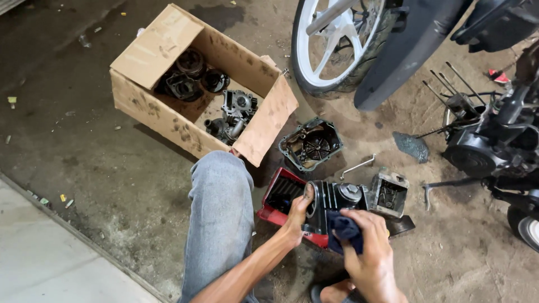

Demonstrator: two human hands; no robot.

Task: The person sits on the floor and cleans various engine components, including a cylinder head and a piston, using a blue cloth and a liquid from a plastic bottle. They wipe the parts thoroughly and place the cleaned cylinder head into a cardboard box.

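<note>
Two hands work on one black finned engine cylinder (pixel 335 201) in the lower middle of the frame. The left hand (pixel 297 216) is closed around the round open end of the cylinder, thumb on the rim. The right hand (pixel 368 247) is closed on a dark blue rag (pixel 344 230) and presses it against the near side of the cylinder. The cylinder rests over a red tray (pixel 281 199) on the dirty floor. Just to its right stands a grey cylinder head (pixel 389 193). Above it lies an engine cover (pixel 310 144). In the upper left, an open cardboard box (pixel 163 47) holds more engine parts. A white motorcycle wheel (pixel 337 42) is at the top.
</note>
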